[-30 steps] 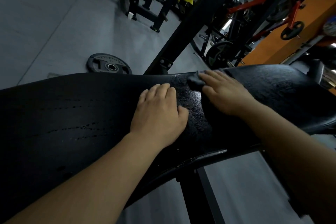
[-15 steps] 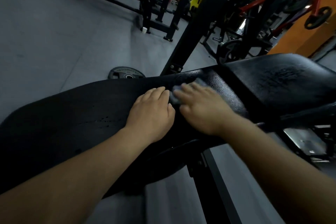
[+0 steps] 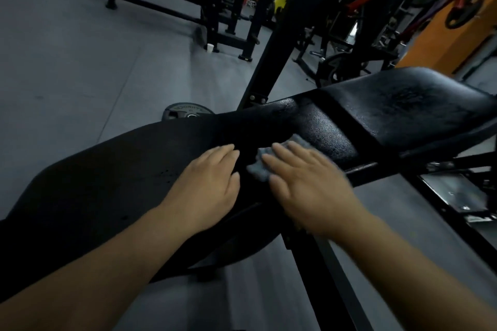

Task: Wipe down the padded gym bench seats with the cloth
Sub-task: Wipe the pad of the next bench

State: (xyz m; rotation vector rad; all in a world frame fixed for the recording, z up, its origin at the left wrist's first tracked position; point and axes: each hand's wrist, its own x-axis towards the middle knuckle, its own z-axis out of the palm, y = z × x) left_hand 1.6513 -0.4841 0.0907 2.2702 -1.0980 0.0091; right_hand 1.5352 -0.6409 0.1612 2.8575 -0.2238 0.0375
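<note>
Wipe stroke: right grip (image 3: 304, 180) flat, fingers straight on the cloth (image 3: 259, 169); press evenly, overlap your passes along the pad (image 3: 107, 183); left grip (image 3: 212, 177) flat, empty, bracing.

Two hands (image 3: 207, 183) (image 3: 309, 188), one cloth (image 3: 259, 169), two bench pads (image 3: 107, 183) (image 3: 416, 110), one weight plate (image 3: 188, 111) on the floor (image 3: 67, 62).

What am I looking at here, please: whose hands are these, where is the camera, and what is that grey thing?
No machine here: a person wears a camera on the head, looking down at their own bare hands. The black surface is a padded gym bench. The left hand rests flat on its long pad. The right hand, blurred, presses a grey cloth onto that pad with straight fingers, near the gap before the seat pad. Behind it a weight plate lies on the floor.
</note>
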